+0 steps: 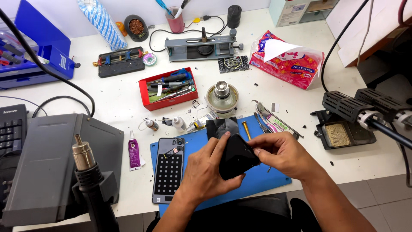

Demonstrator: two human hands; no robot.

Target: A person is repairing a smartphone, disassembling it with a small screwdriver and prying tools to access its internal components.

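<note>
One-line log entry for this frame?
left hand: grips flat black glossy phone panel | right hand: pinches its right edge | under: blue rubber work mat | beside: opened phone back

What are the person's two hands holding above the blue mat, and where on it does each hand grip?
A black phone. The left hand grips its lower left edge; the right hand pinches its upper right edge.

Glossy black glass phone panel [236, 157] | matt blue rubbery mat [266, 180] | red plastic tray [167, 88] of metal tools | crinkled shiny plastic tissue pack [287, 60] | smooth white tabletop [120, 94]
</note>
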